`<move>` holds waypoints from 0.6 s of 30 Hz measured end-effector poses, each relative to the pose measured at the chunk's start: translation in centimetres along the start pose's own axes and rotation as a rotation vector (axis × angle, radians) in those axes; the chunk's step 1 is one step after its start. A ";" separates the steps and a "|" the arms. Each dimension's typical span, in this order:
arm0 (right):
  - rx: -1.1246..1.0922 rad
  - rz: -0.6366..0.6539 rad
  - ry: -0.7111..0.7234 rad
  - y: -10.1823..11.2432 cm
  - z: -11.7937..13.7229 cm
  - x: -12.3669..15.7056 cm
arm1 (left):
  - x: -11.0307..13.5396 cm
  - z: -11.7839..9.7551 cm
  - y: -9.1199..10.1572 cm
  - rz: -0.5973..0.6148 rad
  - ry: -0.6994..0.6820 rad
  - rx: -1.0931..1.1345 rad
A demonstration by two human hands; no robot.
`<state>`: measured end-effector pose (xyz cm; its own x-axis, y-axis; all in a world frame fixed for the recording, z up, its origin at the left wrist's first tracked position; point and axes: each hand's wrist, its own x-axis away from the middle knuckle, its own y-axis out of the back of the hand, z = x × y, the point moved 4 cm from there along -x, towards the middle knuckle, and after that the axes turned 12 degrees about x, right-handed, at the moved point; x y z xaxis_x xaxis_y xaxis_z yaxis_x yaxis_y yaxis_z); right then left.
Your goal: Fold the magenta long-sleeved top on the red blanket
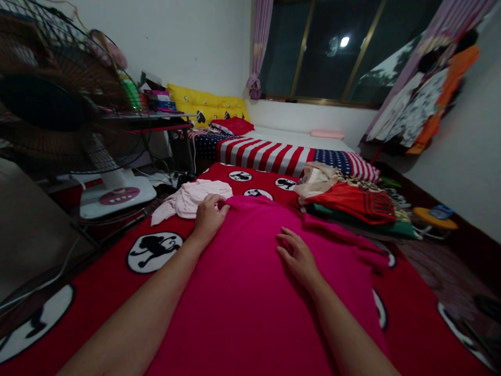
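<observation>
A magenta shirt (250, 292) lies spread over the red blanket (105, 292), one sleeve reaching out to the right. At its upper left edge, my left hand (210, 216) pinches the cloth between thumb and fingers. My right hand (298, 257) rests on the middle of the shirt, fingers slightly apart and holding nothing. A crumpled pale pink garment (193, 199) lies just beyond my left hand. To the right, past the shirt, is a pile of clothes with a red-orange garment (352, 201) on top.
A standing fan (117, 196) is close on the left, by a cluttered table (168, 116). A bed with a striped cover (262, 155) stands below the window. Clothes (426, 107) hang at right, above a small round stool (434, 218).
</observation>
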<state>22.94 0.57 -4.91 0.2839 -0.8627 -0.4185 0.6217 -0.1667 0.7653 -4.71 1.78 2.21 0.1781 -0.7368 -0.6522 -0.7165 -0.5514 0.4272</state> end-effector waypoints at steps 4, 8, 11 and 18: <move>-0.009 -0.017 0.006 -0.1 -0.1 0.0 | 2.5 -6.2 -3.2 0.482 -0.247 0.357; -0.017 -0.024 0.009 -0.3 -0.4 0.0 | 6.6 -10.2 -5.7 1.081 -0.339 0.461; -0.008 -0.019 -0.005 -0.3 -0.6 0.1 | 6.4 -10.0 -5.7 1.023 -0.233 0.422; -0.106 -0.043 -0.030 0.2 0.0 -0.2 | 2.7 -5.5 -3.7 0.507 0.109 -0.124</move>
<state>23.06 0.72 -4.66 0.2342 -0.8701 -0.4337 0.7073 -0.1536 0.6900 2.12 -0.34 2.30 -0.0962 -0.9555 -0.2788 -0.6468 -0.1529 0.7472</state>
